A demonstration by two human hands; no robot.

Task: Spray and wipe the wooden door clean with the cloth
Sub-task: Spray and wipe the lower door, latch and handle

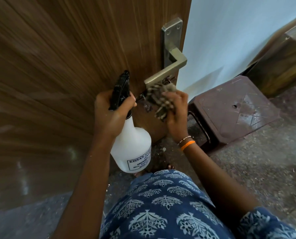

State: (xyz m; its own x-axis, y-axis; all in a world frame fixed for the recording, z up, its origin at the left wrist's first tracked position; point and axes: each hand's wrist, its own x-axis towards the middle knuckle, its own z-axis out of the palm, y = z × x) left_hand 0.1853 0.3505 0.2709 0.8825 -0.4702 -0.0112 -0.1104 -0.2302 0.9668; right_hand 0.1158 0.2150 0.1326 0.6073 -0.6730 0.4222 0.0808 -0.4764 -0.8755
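A brown plastic stool point(230, 111) stood at three o'clock of the wooden door point(57, 66). The left hand point(112, 112) gripped the spray bottle point(131, 145); the right hand point(176, 111) clutched the blurred cloth point(159, 99) beneath the lever handle point(167, 69), hiding the lock.
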